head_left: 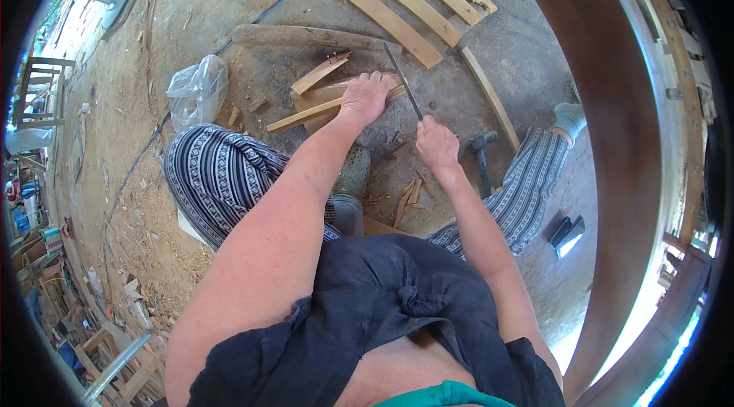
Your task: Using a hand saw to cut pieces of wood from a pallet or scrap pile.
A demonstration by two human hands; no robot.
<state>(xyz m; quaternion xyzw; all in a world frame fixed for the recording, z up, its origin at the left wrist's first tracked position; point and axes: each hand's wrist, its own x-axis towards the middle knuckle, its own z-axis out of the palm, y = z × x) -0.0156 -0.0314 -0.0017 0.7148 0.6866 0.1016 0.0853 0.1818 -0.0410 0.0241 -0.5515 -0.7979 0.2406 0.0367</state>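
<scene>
1. The left hand (365, 96) lies palm down on a small pile of pale split wooden pieces (321, 97), its grip pressed together on the topmost piece and holding it against the dusty earth floor (138, 177)
2. The right hand (437, 143) has its grip clamped on the lower end of a thin dark metal blade (403, 79), which slants up and away to the left; its far tip reaches the pile just beside the left hand
3. The pile of wood sits on the floor between the person's spread knees, in front of a long brown wooden log (306, 37) lying crosswise
4. A dark-headed hammer with a dark handle (482, 154) lies on the floor just right of the right hand, near the right leg in striped black-and-white trousers (527, 185)
5. Several long, slightly curved pale wooden slats (413, 5) lie side by side on the floor beyond the log, well apart from the hands
6. A crumpled clear plastic bag (197, 86) rests on the floor left of the pile, near the left knee
7. Wood chips and shavings (409, 196) lie scattered on the floor below the right hand
8. A broad curved brown wooden beam (619, 139) sweeps down the right side of the view
</scene>
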